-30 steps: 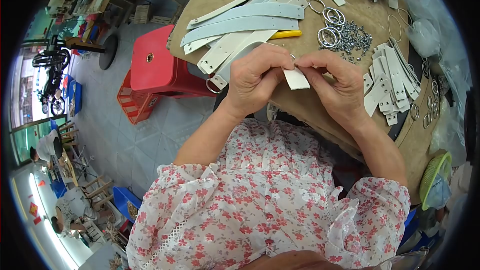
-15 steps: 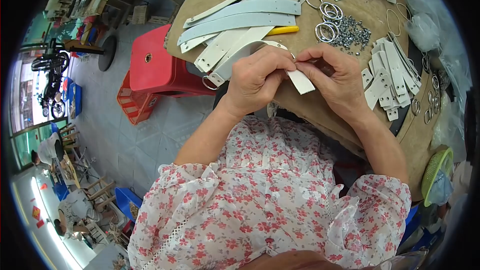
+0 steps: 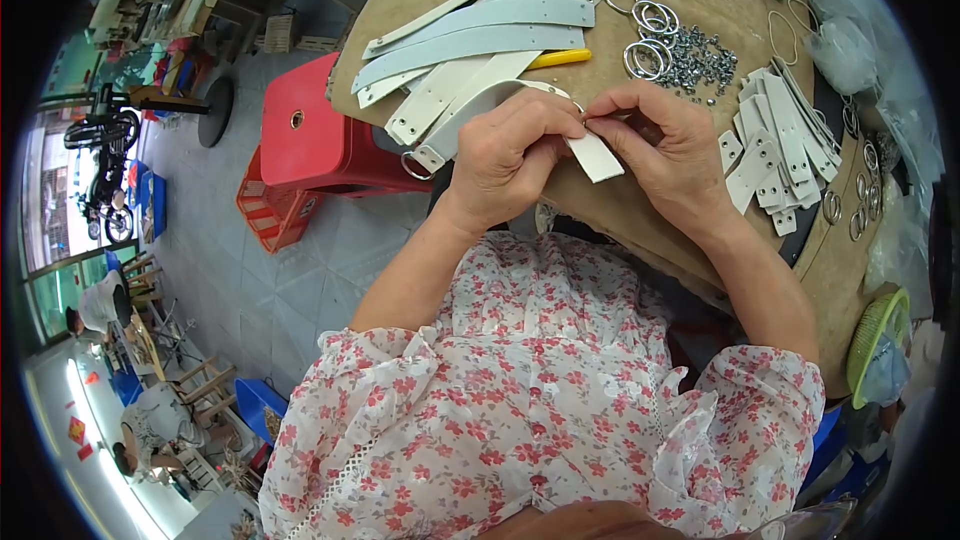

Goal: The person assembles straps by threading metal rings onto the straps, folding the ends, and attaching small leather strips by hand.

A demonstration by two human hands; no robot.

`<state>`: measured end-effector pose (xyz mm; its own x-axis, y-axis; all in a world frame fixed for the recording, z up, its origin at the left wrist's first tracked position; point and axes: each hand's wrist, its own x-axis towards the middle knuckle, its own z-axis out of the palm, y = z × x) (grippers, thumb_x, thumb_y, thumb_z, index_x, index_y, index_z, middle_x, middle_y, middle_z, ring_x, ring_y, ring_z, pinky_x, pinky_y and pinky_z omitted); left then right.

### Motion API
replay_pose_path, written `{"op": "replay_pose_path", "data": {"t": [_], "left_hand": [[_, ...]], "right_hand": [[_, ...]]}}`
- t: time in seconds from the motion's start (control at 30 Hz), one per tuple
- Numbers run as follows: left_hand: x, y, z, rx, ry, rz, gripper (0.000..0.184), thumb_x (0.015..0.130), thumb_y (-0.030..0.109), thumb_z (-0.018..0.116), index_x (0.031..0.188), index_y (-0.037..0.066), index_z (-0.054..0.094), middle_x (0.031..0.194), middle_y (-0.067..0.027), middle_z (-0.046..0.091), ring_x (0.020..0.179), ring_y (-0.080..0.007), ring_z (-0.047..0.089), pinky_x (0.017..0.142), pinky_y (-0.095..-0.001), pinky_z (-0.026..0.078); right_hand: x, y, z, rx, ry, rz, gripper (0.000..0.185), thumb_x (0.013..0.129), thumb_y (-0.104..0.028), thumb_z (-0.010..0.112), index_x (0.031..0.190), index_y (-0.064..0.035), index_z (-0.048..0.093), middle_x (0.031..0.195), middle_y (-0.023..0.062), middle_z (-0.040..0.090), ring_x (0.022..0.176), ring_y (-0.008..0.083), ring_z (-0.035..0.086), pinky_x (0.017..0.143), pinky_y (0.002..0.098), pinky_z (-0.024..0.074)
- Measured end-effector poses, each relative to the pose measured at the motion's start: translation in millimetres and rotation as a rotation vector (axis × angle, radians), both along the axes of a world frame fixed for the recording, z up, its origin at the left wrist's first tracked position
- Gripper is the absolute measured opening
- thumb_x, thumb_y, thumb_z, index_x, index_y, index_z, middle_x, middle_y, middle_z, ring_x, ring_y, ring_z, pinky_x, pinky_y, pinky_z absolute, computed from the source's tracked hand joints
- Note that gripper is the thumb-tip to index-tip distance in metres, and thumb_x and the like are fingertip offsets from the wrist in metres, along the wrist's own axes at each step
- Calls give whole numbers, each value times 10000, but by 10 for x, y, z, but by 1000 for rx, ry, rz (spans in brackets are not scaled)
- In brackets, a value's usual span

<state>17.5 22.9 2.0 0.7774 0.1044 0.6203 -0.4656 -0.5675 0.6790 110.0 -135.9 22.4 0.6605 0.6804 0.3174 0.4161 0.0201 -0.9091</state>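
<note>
My left hand [image 3: 512,160] is closed on a white strap [image 3: 598,159], whose short free end sticks out between my two hands. The rest of this strap bends away behind my left hand, with a metal ring [image 3: 418,170] at its far end. My right hand [image 3: 672,162] pinches at the strap's edge, thumb and forefinger pressed together beside a bit of metal ring; any small part in the fingertips is hidden. Just beyond my hands lie loose silver rivets [image 3: 698,62] and several large metal rings [image 3: 648,58].
Long white straps [image 3: 480,40] and a yellow-handled tool [image 3: 560,58] lie at the table's left. Short punched straps [image 3: 785,140] and smaller rings [image 3: 860,208] are at the right. A red stool [image 3: 300,130] stands left of the table, a green basket [image 3: 878,340] at the right edge.
The view has shifted slightly, so the table and hands sit a little further left. Both hands keep the same grip on the strap, with hardly any finger movement.
</note>
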Motion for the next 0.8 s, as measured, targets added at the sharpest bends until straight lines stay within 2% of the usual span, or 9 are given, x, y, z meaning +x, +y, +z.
{"op": "replay_pose_path", "data": {"t": [0.07,0.17,0.37,0.8], "left_hand": [[6,7,4,-6,-7,-3,239,675,-123,592,854,32,623,864,-115,649,790,-251,644,686,-301,509],[7,4,11,-4,-18,-7,242,677,-123,592,859,33,622,868,-111,648,789,-249,643,685,-300,508],[0,14,-6,7,-17,-11,234,682,-116,599,855,38,625,887,-105,648,787,-241,645,676,-296,510],[0,16,-10,1,-24,-2,236,675,-116,608,854,38,620,885,-107,645,788,-247,643,681,-299,509]], "right_hand": [[14,-27,15,-70,-1,59,112,848,21,634,957,0,626,868,31,645,783,77,608,699,214,499],[10,-26,40,-61,39,71,111,851,15,631,961,-1,623,869,27,644,789,67,602,698,209,495],[19,-13,32,-41,191,104,102,864,-5,624,964,-1,607,871,9,624,782,58,589,696,196,485],[31,-8,29,-47,239,129,91,870,-2,617,959,6,598,889,14,614,806,60,583,722,199,482]]}}
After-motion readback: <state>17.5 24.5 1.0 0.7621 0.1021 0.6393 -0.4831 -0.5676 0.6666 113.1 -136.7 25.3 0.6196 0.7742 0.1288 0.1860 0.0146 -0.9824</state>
